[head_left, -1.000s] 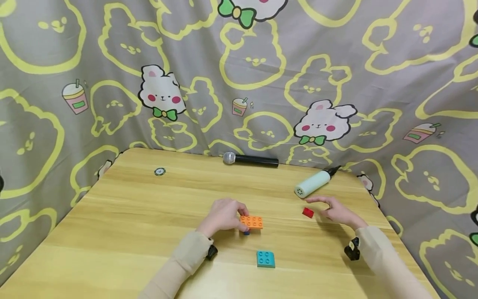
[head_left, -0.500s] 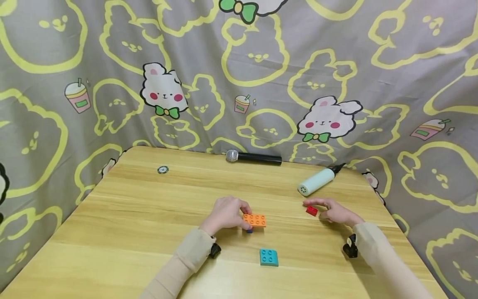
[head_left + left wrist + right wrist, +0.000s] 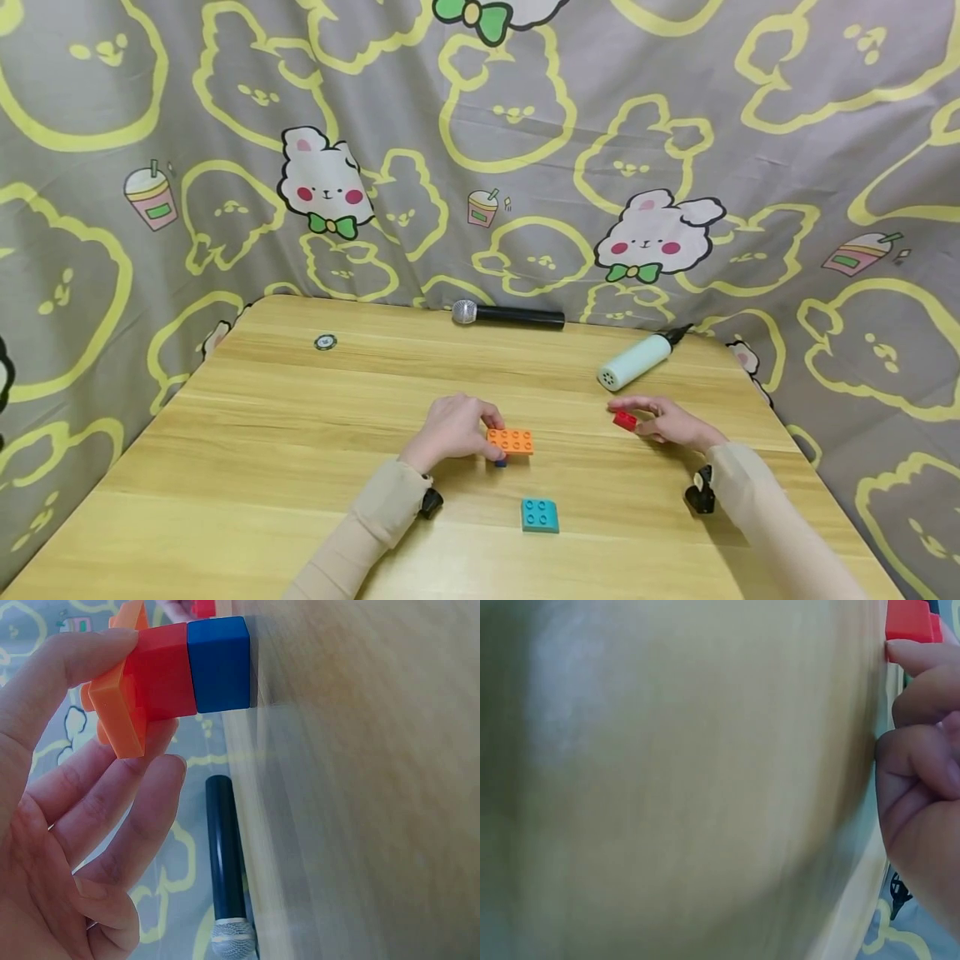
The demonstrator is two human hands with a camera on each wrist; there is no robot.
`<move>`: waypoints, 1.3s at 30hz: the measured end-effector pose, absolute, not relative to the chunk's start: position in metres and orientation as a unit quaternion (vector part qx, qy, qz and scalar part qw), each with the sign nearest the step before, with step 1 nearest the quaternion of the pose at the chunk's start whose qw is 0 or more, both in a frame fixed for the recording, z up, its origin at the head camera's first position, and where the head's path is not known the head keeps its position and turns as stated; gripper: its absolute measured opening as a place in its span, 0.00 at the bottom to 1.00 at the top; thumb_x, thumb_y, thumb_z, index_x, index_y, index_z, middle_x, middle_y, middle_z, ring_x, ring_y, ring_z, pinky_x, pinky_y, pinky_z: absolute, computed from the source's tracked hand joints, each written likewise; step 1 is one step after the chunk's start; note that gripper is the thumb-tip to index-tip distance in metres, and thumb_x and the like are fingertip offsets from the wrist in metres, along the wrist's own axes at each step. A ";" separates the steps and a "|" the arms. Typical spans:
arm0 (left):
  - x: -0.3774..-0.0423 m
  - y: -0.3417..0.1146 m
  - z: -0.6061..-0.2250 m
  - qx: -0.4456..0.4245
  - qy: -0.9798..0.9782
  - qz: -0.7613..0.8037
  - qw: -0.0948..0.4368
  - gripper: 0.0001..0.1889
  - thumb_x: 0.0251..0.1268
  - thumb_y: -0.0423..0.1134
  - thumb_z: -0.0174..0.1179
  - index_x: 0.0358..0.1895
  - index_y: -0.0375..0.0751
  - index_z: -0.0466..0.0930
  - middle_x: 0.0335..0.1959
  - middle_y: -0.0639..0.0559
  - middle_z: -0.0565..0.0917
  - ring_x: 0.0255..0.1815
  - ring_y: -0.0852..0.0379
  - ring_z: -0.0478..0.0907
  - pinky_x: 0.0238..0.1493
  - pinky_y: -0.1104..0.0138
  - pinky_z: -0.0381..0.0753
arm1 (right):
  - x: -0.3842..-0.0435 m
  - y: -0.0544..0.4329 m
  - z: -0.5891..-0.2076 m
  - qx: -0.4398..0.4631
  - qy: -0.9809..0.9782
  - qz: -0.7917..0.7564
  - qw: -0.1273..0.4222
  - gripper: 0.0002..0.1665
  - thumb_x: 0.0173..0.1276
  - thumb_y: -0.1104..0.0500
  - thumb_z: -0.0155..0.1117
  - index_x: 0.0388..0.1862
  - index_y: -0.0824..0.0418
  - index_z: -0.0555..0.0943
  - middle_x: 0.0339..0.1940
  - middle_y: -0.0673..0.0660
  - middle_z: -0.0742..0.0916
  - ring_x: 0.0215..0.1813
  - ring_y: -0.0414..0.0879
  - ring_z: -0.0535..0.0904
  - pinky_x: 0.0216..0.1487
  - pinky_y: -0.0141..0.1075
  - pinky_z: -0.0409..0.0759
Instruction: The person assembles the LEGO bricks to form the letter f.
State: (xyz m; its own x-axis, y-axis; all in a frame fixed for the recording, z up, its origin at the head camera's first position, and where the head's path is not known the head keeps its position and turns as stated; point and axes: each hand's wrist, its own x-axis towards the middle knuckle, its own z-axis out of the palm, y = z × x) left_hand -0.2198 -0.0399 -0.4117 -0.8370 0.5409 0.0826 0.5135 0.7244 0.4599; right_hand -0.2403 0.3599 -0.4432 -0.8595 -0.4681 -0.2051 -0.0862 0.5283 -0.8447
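Note:
My left hand (image 3: 459, 429) pinches a stack of toy building bricks near the table's middle. An orange eight-stud brick (image 3: 511, 442) tops the stack. Beneath it, in the left wrist view, come a red brick (image 3: 161, 671) and a blue brick (image 3: 219, 665) at the bottom, close to the tabletop. Over on the right, my right hand (image 3: 675, 423) has a small red brick (image 3: 625, 419) between thumb and index finger. Only part of that brick (image 3: 909, 620) shows at the right wrist view's top corner. A teal four-stud brick (image 3: 540, 516) lies nearer to me, touched by neither hand.
A black microphone (image 3: 517, 317) lies along the wooden table's (image 3: 247, 467) back edge. Behind my right hand is a pale green hand pump (image 3: 637, 362) with a black nozzle. A round chip (image 3: 326, 342) lies at the back left. A patterned curtain (image 3: 420, 108) hangs behind the table.
My right thumb and index finger have closed in on the small red brick, which has shifted slightly away from me. The left hand keeps its hold on the stack. The head view has shifted a little.

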 end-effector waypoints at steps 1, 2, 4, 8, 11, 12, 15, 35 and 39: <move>-0.220 -0.040 -0.412 0.284 0.928 0.240 0.029 0.17 0.38 0.58 0.75 0.34 0.61 0.84 0.36 0.67 0.85 0.37 0.62 0.76 0.32 0.68 0.67 | -0.240 0.359 -0.443 -0.163 0.849 -0.457 0.207 0.33 0.60 0.72 0.57 0.67 0.66 0.68 0.66 0.73 0.71 0.15 0.35 0.61 0.18 0.29 0.66; -0.220 -0.040 -0.412 0.284 0.928 0.240 0.029 0.17 0.38 0.58 0.75 0.34 0.61 0.84 0.36 0.67 0.85 0.37 0.62 0.76 0.32 0.68 0.67 | -0.239 0.359 -0.443 -0.160 0.851 -0.457 0.206 0.33 0.61 0.71 0.58 0.67 0.65 0.69 0.66 0.73 0.71 0.15 0.35 0.61 0.18 0.29 0.66; -0.220 -0.041 -0.413 0.284 0.928 0.240 0.027 0.17 0.38 0.58 0.75 0.33 0.61 0.84 0.36 0.67 0.85 0.37 0.62 0.76 0.32 0.68 0.67 | -0.239 0.359 -0.443 -0.158 0.853 -0.455 0.202 0.32 0.61 0.69 0.59 0.67 0.63 0.70 0.65 0.72 0.72 0.15 0.35 0.62 0.18 0.29 0.67; -0.220 -0.042 -0.414 0.285 0.928 0.238 0.022 0.17 0.38 0.58 0.75 0.33 0.61 0.84 0.35 0.66 0.85 0.37 0.62 0.77 0.32 0.68 0.67 | -0.239 0.358 -0.445 -0.158 0.856 -0.451 0.196 0.30 0.63 0.65 0.62 0.66 0.60 0.72 0.63 0.70 0.75 0.15 0.35 0.63 0.19 0.29 0.68; -0.220 -0.043 -0.414 0.285 0.928 0.239 0.021 0.17 0.38 0.58 0.75 0.33 0.60 0.84 0.36 0.66 0.85 0.37 0.61 0.78 0.33 0.67 0.68 | -0.239 0.355 -0.447 -0.150 0.855 -0.456 0.197 0.30 0.63 0.63 0.64 0.65 0.60 0.72 0.62 0.69 0.75 0.17 0.35 0.64 0.20 0.29 0.68; -0.219 -0.043 -0.414 0.286 0.927 0.240 0.021 0.17 0.38 0.58 0.75 0.33 0.60 0.84 0.36 0.66 0.86 0.38 0.61 0.78 0.33 0.67 0.68 | -0.239 0.355 -0.447 -0.148 0.854 -0.458 0.198 0.30 0.63 0.62 0.65 0.65 0.61 0.72 0.61 0.70 0.75 0.17 0.35 0.65 0.21 0.28 0.68; -0.219 -0.043 -0.414 0.285 0.927 0.241 0.022 0.17 0.38 0.58 0.75 0.33 0.60 0.84 0.36 0.66 0.85 0.38 0.61 0.78 0.33 0.67 0.68 | -0.239 0.352 -0.449 -0.135 0.851 -0.467 0.199 0.32 0.62 0.61 0.66 0.65 0.65 0.71 0.60 0.71 0.74 0.20 0.34 0.65 0.22 0.28 0.68; -0.220 -0.037 -0.412 0.287 0.930 0.228 0.022 0.16 0.40 0.56 0.74 0.33 0.59 0.81 0.35 0.66 0.84 0.33 0.64 0.73 0.31 0.67 0.66 | -0.215 0.255 -0.419 -0.163 0.818 -0.535 0.134 0.26 0.62 0.62 0.67 0.57 0.71 0.73 0.52 0.66 0.79 0.14 0.32 0.62 0.17 0.26 0.64; -0.220 -0.036 -0.412 0.287 0.930 0.227 0.027 0.16 0.40 0.56 0.74 0.33 0.60 0.80 0.35 0.67 0.84 0.32 0.64 0.72 0.31 0.67 0.65 | -0.207 0.229 -0.418 -0.189 0.803 -0.553 0.119 0.24 0.59 0.65 0.69 0.53 0.72 0.74 0.51 0.67 0.80 0.15 0.34 0.71 0.20 0.27 0.69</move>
